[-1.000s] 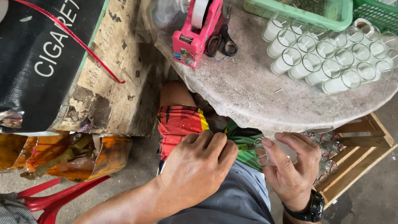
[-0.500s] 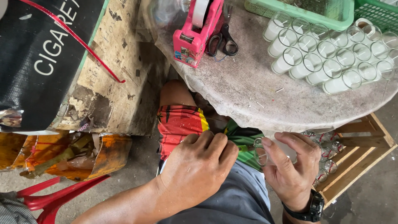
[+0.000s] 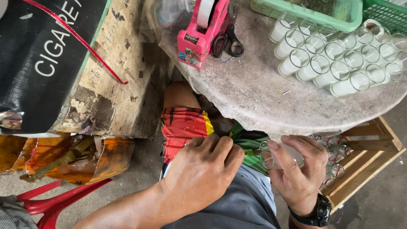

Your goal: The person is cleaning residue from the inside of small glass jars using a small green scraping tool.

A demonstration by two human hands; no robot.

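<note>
My right hand (image 3: 296,169) is wrapped around a small clear glass (image 3: 271,154) held in my lap, below the edge of the round grey table (image 3: 254,97). My left hand (image 3: 203,174) is curled with its fingers closed, knuckles up, right beside the glass; what its fingertips touch is hidden. Under both hands lie my red, yellow and green patterned shorts (image 3: 186,127). A black watch (image 3: 316,212) sits on my right wrist.
Several small glasses with white filling (image 3: 335,57) stand grouped on the table's right side. A pink tape dispenser (image 3: 203,29) and black scissors (image 3: 229,42) lie at its left. Green baskets (image 3: 313,10) at the back. A wooden crate (image 3: 364,165) with glasses sits low right. A red stool (image 3: 51,203) is lower left.
</note>
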